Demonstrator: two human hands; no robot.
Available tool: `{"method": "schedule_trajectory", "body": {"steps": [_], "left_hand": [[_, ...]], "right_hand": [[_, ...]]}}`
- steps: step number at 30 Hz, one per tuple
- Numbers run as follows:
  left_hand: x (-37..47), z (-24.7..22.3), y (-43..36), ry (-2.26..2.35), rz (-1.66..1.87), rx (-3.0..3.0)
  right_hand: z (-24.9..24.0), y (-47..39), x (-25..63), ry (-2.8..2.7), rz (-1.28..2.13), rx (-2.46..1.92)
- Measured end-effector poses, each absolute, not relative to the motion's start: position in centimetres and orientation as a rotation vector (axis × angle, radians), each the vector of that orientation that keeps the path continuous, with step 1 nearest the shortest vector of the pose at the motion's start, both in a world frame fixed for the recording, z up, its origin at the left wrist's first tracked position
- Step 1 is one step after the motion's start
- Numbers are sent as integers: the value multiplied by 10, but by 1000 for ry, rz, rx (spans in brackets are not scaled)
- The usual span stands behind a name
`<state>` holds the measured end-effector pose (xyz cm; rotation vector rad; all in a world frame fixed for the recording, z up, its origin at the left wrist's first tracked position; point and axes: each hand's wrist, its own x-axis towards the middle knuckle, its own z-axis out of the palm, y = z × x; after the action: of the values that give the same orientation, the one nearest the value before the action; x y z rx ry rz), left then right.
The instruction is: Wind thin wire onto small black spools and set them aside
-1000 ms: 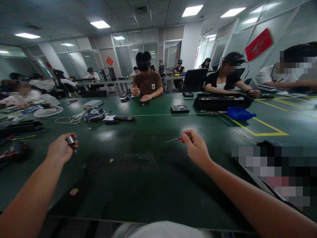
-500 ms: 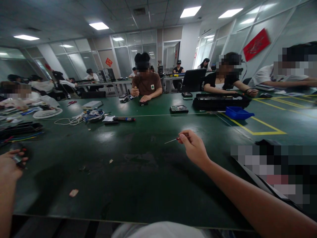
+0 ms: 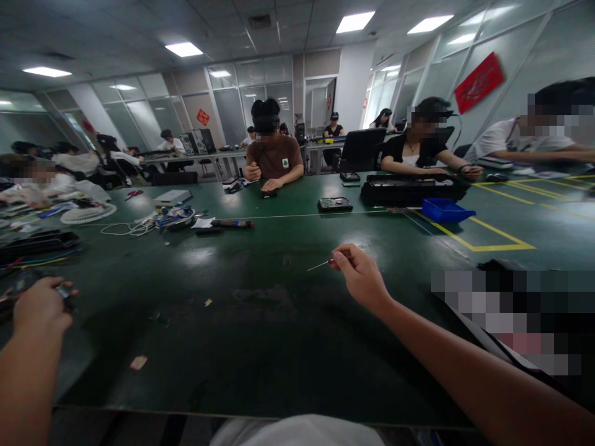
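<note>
My right hand [image 3: 362, 275] is closed round the reddish handle of a thin screwdriver [image 3: 320, 265], held above the middle of the green table [image 3: 260, 365]. The metal shaft points left and slightly down. At the left edge my left hand [image 3: 44, 306] has its fingers wrapped round a dark object with a shiny part [image 3: 66, 293]; blur and my fingers hide what it is. Small scraps, among them a pinkish one [image 3: 138, 362], lie on the table between my hands.
Farther back are an open hard drive [image 3: 335, 204], a blue tray [image 3: 446, 210], a long black casing [image 3: 411, 192], a dark pen-like tool [image 3: 232, 224] and a bundle of cables [image 3: 174, 218]. Black parts [image 3: 39, 241] lie at left. Several people sit around the table.
My left hand has moved right, further into view, with the dark object still in its fingers. My right hand and the screwdriver have barely moved.
</note>
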<state>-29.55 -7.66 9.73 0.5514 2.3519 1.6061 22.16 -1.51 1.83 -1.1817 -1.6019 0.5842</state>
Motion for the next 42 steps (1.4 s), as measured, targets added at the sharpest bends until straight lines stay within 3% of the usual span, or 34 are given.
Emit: {"method": "schedule_trajectory", "body": {"steps": [6, 15, 22, 29, 42], "left_hand": [[-242, 73, -19, 1812, 1696, 674], [-78, 51, 6, 1217, 1141, 1280], [6, 27, -2, 1176, 925, 1687], [15, -2, -8, 1207, 902, 1951], [3, -7, -7, 1165, 941, 1979]], "right_hand": [[16, -13, 223, -1623, 573, -1221], [20, -15, 224, -1606, 553, -1212], [29, -23, 226, -1653, 541, -1173], [30, -28, 223, -1506, 623, -981], [31, -31, 221, -1711, 411, -1171]]}}
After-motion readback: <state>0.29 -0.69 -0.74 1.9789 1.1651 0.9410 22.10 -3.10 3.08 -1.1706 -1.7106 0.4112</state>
